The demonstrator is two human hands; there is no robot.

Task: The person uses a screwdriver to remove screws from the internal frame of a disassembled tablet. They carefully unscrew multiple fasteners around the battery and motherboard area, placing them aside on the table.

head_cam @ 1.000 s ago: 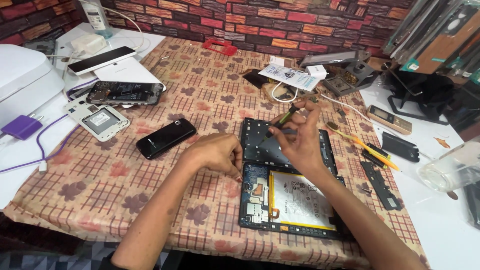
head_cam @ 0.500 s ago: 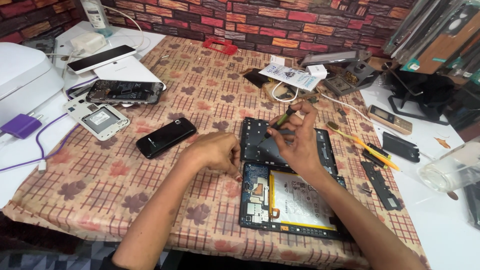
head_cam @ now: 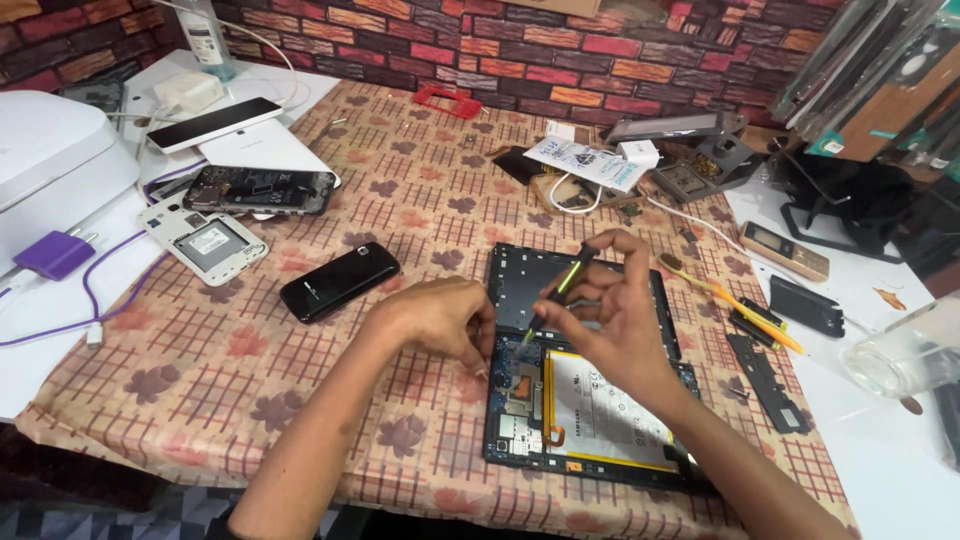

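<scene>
Change: right hand (head_cam: 610,310) has dropped lower over the opened tablet (head_cam: 580,400), its pinched screwdriver (head_cam: 558,292) now tilted steeper.
Left hand (head_cam: 440,318): curled, fingertips pressing the tablet's edge.
Tablecloth (head_cam: 200,370): floral, checked.

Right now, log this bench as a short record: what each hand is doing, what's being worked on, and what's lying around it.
Work piece: opened tablet, back off, battery and boards exposed
Right hand: holds a black and green screwdriver, tip down on the tablet
Left hand: rests on the tablet's left edge
Surface: patterned tablecloth
Nearby: black phone, yellow-handled tool
</scene>
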